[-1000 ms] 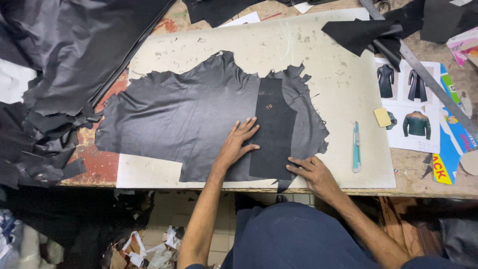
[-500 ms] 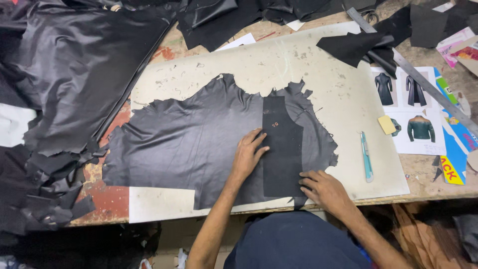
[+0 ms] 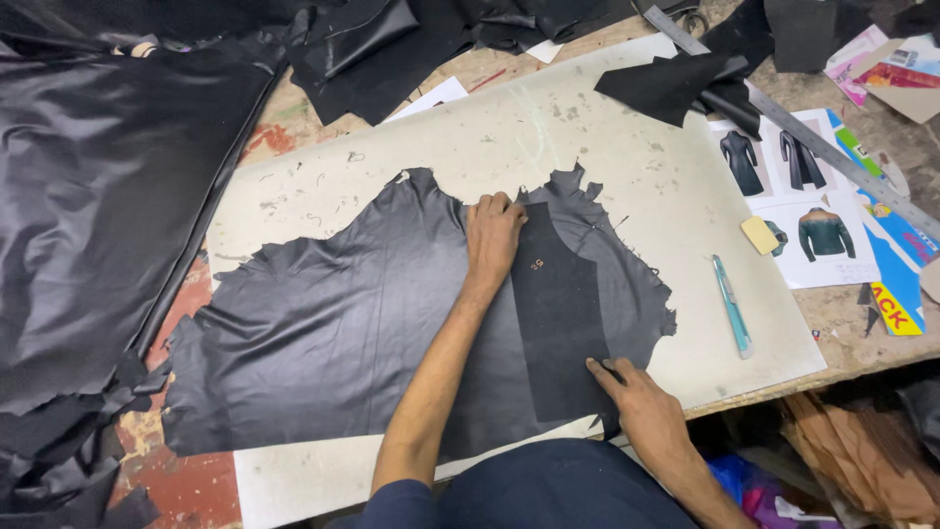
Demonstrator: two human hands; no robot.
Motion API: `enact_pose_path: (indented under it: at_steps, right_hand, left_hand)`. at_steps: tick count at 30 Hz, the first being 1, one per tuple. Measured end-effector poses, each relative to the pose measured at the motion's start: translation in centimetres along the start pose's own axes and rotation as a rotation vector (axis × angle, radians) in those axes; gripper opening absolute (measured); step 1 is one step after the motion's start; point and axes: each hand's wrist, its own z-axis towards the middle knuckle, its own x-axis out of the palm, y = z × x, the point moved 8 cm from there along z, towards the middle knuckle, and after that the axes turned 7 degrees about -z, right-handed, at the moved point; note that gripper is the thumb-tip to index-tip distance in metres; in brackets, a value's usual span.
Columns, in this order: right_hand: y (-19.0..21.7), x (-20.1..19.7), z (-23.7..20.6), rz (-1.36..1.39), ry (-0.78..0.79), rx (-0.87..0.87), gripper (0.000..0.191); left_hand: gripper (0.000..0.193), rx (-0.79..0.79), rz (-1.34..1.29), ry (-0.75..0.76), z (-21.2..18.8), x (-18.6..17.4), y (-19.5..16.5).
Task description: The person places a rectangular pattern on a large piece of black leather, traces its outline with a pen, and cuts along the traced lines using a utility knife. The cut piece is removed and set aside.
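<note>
Spread flat on the pale cutting board (image 3: 627, 186), the black leather hide (image 3: 343, 333) carries a darker pattern piece (image 3: 560, 313) on its right part. Left hand (image 3: 493, 235) lies open, palm down, on the hide at the pattern piece's upper left corner. Right hand (image 3: 641, 411) presses spread fingers on the pattern piece's lower right corner, holding nothing. Right of the hide lies a teal cutter (image 3: 731, 306), and beyond it sheets with jacket pictures (image 3: 793, 186).

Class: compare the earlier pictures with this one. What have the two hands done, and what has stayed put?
The left hand slid up the dark pattern piece to its top corner. The right hand stays pressing the lower right edge. The black leather hide, blue-green pen and steel ruler lie unmoved.
</note>
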Motion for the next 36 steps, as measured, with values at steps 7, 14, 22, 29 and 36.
enact_pose_path:
  at_steps: [7, 14, 22, 29, 36]
  right_hand:
    - [0.2, 1.2, 0.8, -0.063, 0.129, 0.089, 0.082]
    - [-0.3, 2.6, 1.1, -0.09, 0.149, 0.075, 0.083]
    - [-0.8, 4.3, 1.0, -0.115, 0.18, 0.117, 0.078]
    - [-1.0, 4.5, 1.1, -0.111, 0.155, 0.15, 0.077]
    - [-1.7, 6.4, 0.7, -0.075, 0.254, 0.13, 0.085]
  left_hand:
    - [0.031, 0.159, -0.078, -0.044, 0.1, -1.9, -1.3]
    - [0.016, 0.088, -0.077, 0.088, 1.9, -1.7, -1.4]
    - [0.023, 0.548, -0.079, 0.178, -7.3, -5.7, -10.0]
    - [0.011, 0.547, -0.17, 0.132, -10.6, -6.5, -11.1]
    - [0.009, 0.502, -0.203, 0.177, -9.5, -5.9, -9.6]
